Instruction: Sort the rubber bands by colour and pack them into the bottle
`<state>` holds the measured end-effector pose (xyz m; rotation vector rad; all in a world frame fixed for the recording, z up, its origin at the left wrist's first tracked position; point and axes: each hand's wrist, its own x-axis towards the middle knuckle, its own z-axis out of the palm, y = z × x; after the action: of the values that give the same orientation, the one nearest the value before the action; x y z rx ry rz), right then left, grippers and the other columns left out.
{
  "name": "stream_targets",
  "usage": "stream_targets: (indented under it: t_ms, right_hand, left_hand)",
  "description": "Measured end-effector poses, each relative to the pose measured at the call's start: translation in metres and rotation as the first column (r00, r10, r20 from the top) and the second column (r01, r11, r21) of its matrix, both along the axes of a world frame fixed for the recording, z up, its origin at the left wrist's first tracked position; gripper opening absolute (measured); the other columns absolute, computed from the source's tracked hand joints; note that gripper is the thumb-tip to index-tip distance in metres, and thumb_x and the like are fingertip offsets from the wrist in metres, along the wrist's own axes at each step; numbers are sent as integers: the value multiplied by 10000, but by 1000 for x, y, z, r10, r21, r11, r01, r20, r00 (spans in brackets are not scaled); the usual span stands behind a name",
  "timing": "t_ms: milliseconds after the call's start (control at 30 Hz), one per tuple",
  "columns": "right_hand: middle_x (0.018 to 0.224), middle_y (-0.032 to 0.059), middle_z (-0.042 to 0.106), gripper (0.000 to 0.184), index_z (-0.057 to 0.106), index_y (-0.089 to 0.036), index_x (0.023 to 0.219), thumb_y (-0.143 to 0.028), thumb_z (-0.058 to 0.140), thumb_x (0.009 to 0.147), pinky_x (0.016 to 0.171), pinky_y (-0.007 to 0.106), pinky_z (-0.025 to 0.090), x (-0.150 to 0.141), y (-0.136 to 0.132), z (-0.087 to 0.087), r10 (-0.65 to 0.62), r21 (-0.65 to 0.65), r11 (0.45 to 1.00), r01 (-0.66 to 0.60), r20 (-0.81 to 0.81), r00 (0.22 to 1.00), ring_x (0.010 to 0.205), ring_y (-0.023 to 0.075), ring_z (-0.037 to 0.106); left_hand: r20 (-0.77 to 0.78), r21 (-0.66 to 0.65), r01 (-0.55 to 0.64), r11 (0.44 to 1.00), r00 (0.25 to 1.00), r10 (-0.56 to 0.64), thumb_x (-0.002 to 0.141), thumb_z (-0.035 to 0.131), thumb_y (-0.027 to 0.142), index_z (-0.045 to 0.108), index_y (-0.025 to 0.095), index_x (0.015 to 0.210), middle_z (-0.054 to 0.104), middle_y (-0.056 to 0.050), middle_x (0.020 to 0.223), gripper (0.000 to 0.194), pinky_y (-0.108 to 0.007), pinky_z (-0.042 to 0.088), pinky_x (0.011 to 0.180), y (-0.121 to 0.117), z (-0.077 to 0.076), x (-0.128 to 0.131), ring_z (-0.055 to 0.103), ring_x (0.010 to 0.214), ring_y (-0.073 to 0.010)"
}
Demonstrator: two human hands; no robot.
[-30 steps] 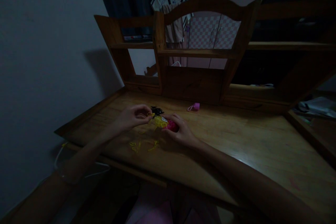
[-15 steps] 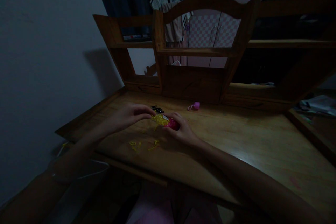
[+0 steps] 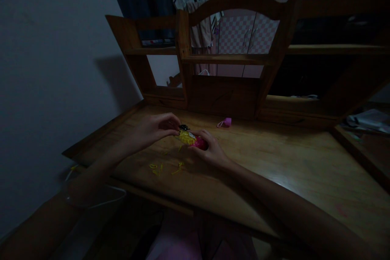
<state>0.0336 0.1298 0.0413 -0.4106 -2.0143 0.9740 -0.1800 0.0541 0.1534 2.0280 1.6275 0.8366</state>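
Note:
My right hand (image 3: 210,149) is wrapped round a small clear container (image 3: 189,138), which lies tilted with its end toward my left hand. Yellow loops show in the container's left part and bright pink ones in its right part, with a small pale label on top. My left hand (image 3: 161,126) is curled at the container's left end, thumb and forefinger bent toward each other. What sits between those fingertips is too dark to make out. Just beyond them is a small heap of black loops (image 3: 184,127), partly covered by the fingers.
Loose yellow loops (image 3: 178,167) lie on the wooden desk (image 3: 274,162) in front of my hands. A pink cap with a strap (image 3: 227,122) is farther back. A wooden shelf unit (image 3: 225,60) rises behind, a wall (image 3: 61,69) stands at left, and papers lie far right.
My left fingertips have shifted slightly up and away, over the edge of the black heap, and stand a little farther apart. My right hand still grips the container in the same place.

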Motion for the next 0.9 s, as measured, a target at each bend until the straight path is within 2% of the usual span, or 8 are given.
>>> stream_targets:
  t_ms: [200, 433, 600, 667, 800, 900]
  right_hand:
    - [1207, 46, 609, 452, 599, -263, 1272, -273, 707, 834, 985, 368, 449, 0, 0, -1, 2, 4, 1000, -2, -8, 1000, 1099, 208, 584]
    - [1197, 43, 611, 451, 590, -273, 1282, -259, 695, 843, 973, 360, 457, 0, 1, 0, 16, 22, 1000, -16, -9, 1000, 1092, 208, 588]
    - [1196, 49, 613, 445, 592, -262, 1279, -277, 695, 846, 974, 364, 453, -1, 2, -2, 4, 32, 999, -4, -5, 1000, 1092, 212, 588]
    - [1208, 51, 610, 454, 584, -263, 1291, -289, 691, 851, 975, 367, 452, -1, 2, -2, 7, 30, 1000, -7, -4, 1000, 1094, 213, 588]
    - [1202, 50, 612, 452, 589, -255, 1286, -294, 697, 849, 971, 360, 450, 0, 1, -1, 26, 35, 999, -26, -17, 1000, 1087, 210, 591]
    - [1197, 49, 611, 439, 592, -255, 1280, -288, 691, 853, 972, 363, 452, 0, -1, 1, 65, 46, 997, -64, -20, 998, 1091, 209, 590]
  left_hand:
    - [-160, 98, -23, 995, 986, 38, 852, 628, 363, 673, 211, 963, 714, -5, 996, 193, -278, 513, 856, -3, 8, 2, 656, 940, -175]
    - [-212, 122, -38, 992, 975, 63, 846, 631, 394, 680, 213, 895, 720, 5, 931, 193, -284, 491, 817, -3, 4, 9, 648, 885, -177]
    - [-246, 253, -106, 962, 954, 170, 802, 686, 461, 663, 215, 855, 691, 2, 910, 252, -299, 464, 829, 4, 1, 0, 618, 889, -181]
    - [-259, 250, -72, 966, 956, 138, 782, 700, 489, 652, 210, 881, 673, 0, 925, 299, -296, 464, 824, 8, 1, -9, 608, 886, -179]
    - [-285, 105, 67, 992, 958, -35, 764, 711, 503, 644, 209, 966, 657, -9, 978, 363, -298, 482, 819, 16, 1, -24, 611, 911, -186]
    - [-283, 53, 107, 993, 955, -88, 771, 707, 477, 646, 203, 974, 666, -17, 986, 346, -314, 490, 834, 19, 0, -24, 619, 918, -195]
